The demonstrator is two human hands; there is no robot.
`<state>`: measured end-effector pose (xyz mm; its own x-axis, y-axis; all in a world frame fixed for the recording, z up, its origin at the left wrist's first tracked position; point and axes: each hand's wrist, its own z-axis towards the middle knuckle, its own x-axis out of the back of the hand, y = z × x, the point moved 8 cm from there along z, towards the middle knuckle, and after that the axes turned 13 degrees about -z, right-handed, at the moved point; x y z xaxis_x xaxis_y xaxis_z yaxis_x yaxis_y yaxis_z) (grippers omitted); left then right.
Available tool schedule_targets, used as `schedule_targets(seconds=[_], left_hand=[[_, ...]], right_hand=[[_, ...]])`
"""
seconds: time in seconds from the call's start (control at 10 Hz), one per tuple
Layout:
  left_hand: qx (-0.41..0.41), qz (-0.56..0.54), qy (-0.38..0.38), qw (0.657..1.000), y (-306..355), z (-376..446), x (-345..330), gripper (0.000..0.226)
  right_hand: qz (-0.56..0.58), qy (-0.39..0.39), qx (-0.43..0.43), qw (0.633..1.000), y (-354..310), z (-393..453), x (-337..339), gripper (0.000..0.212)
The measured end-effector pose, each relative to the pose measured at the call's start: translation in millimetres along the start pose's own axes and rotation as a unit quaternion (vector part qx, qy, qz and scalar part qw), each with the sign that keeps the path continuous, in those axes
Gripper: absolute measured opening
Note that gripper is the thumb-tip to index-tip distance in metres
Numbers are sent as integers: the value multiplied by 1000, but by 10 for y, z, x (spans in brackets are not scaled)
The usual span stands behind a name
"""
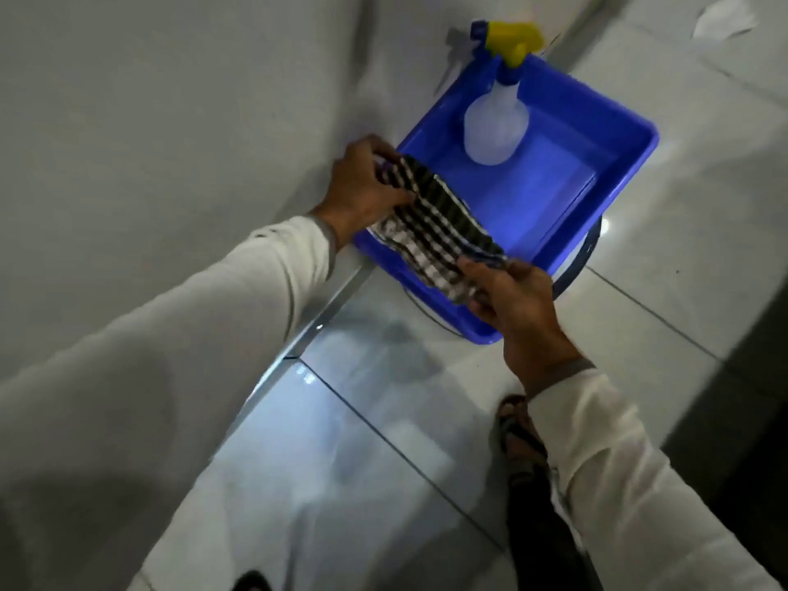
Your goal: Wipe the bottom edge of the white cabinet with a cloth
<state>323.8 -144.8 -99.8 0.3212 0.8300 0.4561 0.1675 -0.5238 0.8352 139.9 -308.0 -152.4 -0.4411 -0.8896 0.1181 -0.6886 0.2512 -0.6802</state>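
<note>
A glossy floor (383, 441) of large pale tiles with thin dark grout lines fills the lower and right parts of the view, mirroring a bluish-white glare. A blue plastic tub (614, 164) sits on the floor. Beyond the tub, in the far upper right corner, a crumpled white scrap (725, 19) lies on the tiles, and a dark shadowed band runs along the floor's right side.

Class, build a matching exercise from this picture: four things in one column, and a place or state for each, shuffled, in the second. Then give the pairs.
Things:
1. checked cloth
2. spray bottle
3. blue tub
4. white cabinet

Places or states:
A. stands upright inside the tub
B. sits on the tiled floor
C. rises at the left of the tub
D. stretched between the left hand and right hand

Pairs: 1-D, 2-A, 3-B, 4-C
</note>
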Motion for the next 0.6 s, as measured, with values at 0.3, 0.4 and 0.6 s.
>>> schedule_targets(seconds=[0.3,0.4,0.6], left_hand=[[28,183,-95,978,-373,487,-776,46],[39,230,-75,969,-441,359,-748,46],[8,251,61,966,-50,-733,-150,34]], right_hand=[[-386,-52,-40,920,-53,744,101,32],[-416,-73,-52,905,-74,736,32,31],[-577,-23,148,803,-594,185,0,23]])
